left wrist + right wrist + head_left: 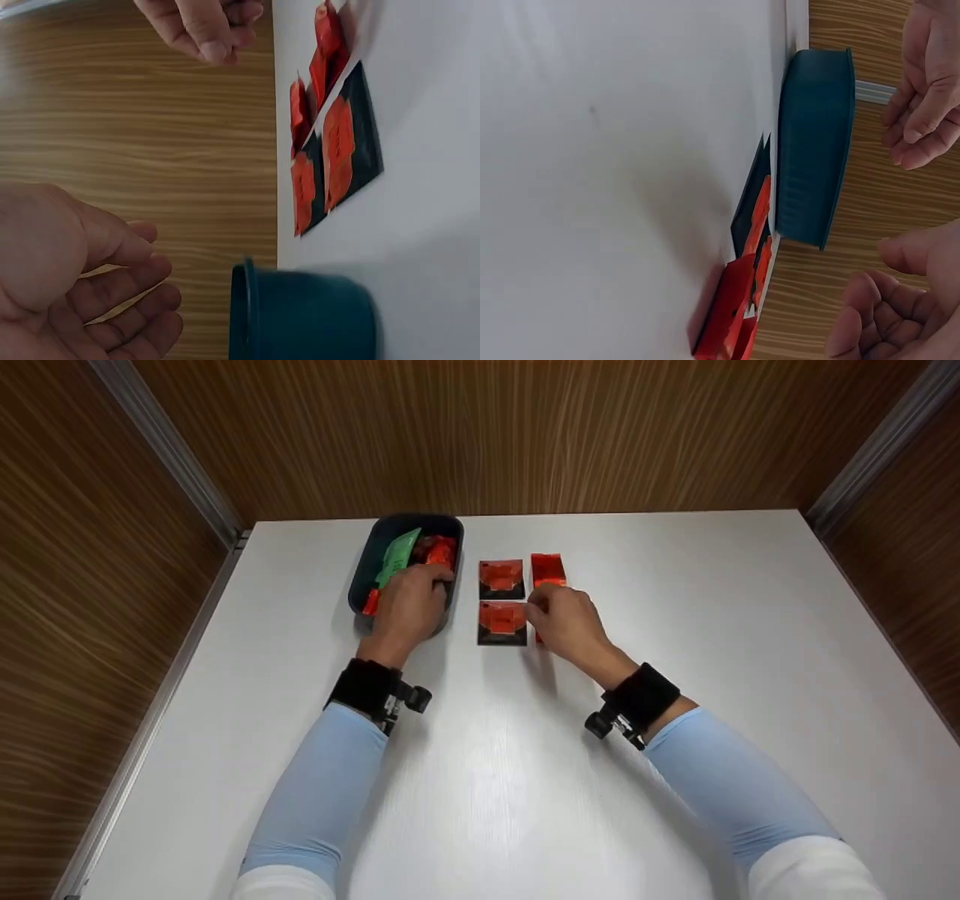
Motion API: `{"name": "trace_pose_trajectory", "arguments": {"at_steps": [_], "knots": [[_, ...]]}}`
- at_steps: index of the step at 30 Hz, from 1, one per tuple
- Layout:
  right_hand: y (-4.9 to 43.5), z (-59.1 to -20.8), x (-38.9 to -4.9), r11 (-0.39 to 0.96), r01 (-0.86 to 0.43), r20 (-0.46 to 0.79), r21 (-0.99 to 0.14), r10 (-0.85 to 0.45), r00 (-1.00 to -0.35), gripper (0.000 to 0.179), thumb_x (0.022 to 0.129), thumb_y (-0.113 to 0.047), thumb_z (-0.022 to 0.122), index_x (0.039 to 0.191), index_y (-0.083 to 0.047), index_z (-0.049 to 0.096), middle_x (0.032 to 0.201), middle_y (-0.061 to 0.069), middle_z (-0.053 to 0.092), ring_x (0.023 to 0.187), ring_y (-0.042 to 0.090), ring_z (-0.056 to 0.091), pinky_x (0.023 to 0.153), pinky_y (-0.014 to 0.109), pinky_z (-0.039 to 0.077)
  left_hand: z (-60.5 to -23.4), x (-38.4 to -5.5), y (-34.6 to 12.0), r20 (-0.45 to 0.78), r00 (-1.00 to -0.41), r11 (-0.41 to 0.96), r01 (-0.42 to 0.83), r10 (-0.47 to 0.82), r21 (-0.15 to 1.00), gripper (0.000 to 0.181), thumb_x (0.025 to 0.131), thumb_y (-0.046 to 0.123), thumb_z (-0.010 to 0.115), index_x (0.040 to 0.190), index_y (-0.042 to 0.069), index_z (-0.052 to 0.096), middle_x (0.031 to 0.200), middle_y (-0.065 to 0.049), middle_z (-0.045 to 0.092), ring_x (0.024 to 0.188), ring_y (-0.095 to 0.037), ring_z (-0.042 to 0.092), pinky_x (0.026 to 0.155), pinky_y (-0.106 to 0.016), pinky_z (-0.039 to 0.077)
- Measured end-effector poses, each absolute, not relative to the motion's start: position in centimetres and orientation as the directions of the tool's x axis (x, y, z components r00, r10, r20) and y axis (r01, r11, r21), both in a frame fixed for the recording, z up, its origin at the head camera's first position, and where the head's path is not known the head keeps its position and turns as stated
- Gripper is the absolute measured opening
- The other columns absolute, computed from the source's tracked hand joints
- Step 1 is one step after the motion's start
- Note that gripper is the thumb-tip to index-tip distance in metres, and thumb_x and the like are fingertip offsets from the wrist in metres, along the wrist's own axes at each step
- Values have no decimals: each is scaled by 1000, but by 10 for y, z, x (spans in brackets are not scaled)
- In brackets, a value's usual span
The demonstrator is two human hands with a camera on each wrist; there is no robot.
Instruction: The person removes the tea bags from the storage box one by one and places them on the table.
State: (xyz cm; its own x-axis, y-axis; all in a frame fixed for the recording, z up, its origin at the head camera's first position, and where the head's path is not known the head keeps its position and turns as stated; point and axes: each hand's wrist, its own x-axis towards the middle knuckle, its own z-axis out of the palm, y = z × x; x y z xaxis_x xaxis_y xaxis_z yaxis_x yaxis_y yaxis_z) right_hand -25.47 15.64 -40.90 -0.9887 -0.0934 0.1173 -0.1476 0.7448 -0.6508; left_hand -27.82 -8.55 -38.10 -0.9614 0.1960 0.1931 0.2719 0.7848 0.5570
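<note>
My left hand [411, 604] hovers over the near part of a dark teal tub [361, 566], its fingers loosely bent with nothing between them. Inside the tub lie a green packet [399, 553] and several red ones [442, 552], partly covered by that hand. Two flat square red-and-black packets, a far one [501, 579] and a near one [502, 624], lie in a column right of the tub. Above the red packets beside them, a far one [548, 568] and a mostly hidden near one, is my right hand [570, 622]. Its fingers are loosely curled and empty in the right wrist view.
The white table [480, 780] meets a wood-grain panel [480, 442] just behind the tub. More wood-grain panels stand at the left and right, with metal strips [161, 435] at the corners. Each wrist wears a black band with a small camera [416, 697].
</note>
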Motion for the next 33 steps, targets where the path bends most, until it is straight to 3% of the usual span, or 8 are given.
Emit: {"name": "trace_pose_trajectory", "arguments": {"at_steps": [5, 13, 21, 33], "knots": [[138, -399, -259, 729, -179, 114, -661, -138, -984, 20, 103, -22, 65, 112, -6, 70, 95, 6, 68, 81, 21, 61, 69, 35, 52, -376, -293, -115, 132, -979, 801, 201, 153, 564, 26, 104, 10, 58, 125, 5, 72, 120, -12, 72, 105, -24, 65, 85, -43, 54], [117, -399, -263, 726, -228, 126, -649, -193, -973, 19, 103, -22, 64, 113, -7, 71, 97, 4, 70, 83, 20, 61, 71, 35, 53, -374, -307, -138, -56, -988, 878, 103, 145, 467, 33, 100, 5, 58, 131, 4, 70, 125, -16, 67, 109, -28, 59, 94, -46, 50], [113, -410, -260, 718, -266, 147, -643, -225, -963, 13, 102, -16, 63, 108, -7, 69, 92, 6, 68, 78, 20, 62, 67, 34, 53, -384, -310, -142, -134, -971, 934, 145, 198, 326, 26, 96, 4, 62, 120, 2, 72, 111, -18, 68, 93, -31, 59, 82, -45, 50], [116, -415, -257, 718, -255, 138, -648, -218, -966, 13, 101, -17, 63, 106, -7, 70, 90, 5, 68, 81, 20, 61, 67, 34, 52, -389, -314, -141, -157, -961, 963, 197, 227, 186, 27, 92, 5, 67, 118, -3, 67, 112, -24, 67, 103, -40, 59, 90, -56, 50]]}}
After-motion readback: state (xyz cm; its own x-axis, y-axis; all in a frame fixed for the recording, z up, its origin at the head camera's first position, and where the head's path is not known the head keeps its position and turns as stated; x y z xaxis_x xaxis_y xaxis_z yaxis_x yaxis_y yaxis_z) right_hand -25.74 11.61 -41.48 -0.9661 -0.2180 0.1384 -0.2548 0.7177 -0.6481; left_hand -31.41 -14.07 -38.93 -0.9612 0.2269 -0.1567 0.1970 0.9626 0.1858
